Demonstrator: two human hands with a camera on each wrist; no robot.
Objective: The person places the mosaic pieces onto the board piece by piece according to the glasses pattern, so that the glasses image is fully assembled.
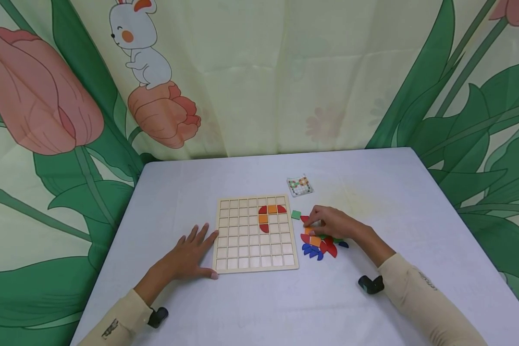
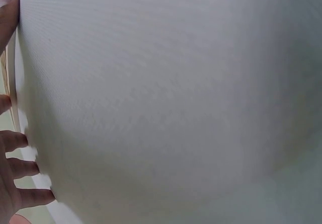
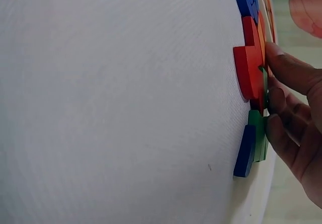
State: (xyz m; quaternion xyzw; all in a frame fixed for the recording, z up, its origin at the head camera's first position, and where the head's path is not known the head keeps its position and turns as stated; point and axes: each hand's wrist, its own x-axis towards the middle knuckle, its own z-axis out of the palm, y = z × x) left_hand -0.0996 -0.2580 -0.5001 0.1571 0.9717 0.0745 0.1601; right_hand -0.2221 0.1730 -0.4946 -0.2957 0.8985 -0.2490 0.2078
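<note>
The right hand (image 1: pixel 336 222) covers part of the pile (image 1: pixel 315 241) that lies to the right of the board (image 1: pixel 236 240), so some green pieces (image 1: pixel 337 240) there show only in part. The print on the card (image 1: pixel 300 186), just past the board's far right corner, is too small to read beyond red, orange and green patches. In the left wrist view the board is a thin strip, mostly cut off; in the right wrist view the pile shows nearly edge-on, its shapes overlapping.

The board is pale wood, ruled into square cells, and lies flat on the white worktop (image 1: pixel 242 307). Toward its far right corner sit five pieces: an orange square (image 1: pixel 272 209) between two rounded red ones (image 1: pixel 281 209), and below the left one an orange square and another rounded red piece. The pile mixes red, orange, green and blue; a green square (image 1: pixel 296 215) lies just beside the board's right edge.

The left hand (image 1: pixel 191 257) is spread wide, fingertips at the board's left edge and thumb by its near left corner. The right hand reaches down among the pile with bent fingers; I cannot tell whether it pinches a piece.
</note>
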